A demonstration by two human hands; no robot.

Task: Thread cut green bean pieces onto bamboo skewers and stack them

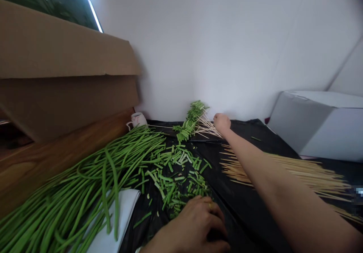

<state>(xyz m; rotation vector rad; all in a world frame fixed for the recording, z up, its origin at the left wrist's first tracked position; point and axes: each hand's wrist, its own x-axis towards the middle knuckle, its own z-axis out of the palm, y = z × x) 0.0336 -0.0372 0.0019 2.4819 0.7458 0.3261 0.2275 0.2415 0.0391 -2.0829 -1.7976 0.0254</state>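
Observation:
At the far end of the black sheet, my right hand [222, 123] is closed beside the bare stick ends of the loaded bamboo skewers [208, 126]; it appears to grip one, though its fingertips are hidden. Short green garlic scape pieces [187, 127] are threaded in rows on these skewers, piled against the wall. Nearer to me, my left hand [198, 222] is at the front edge of the loose cut scape pieces [172, 177]. Its fingers are bent, with the thumb apart, and nothing shows in it. Unused bamboo skewers [306, 168] lie beneath my right forearm.
Long uncut garlic scapes [85, 185] spread across the left side, partly over a white folded sheet [127, 204]. A mug [138, 120] stands behind them, near a large cardboard box [65, 56]. On the right is a white box [317, 124]. The wall [227, 48] closes off the back.

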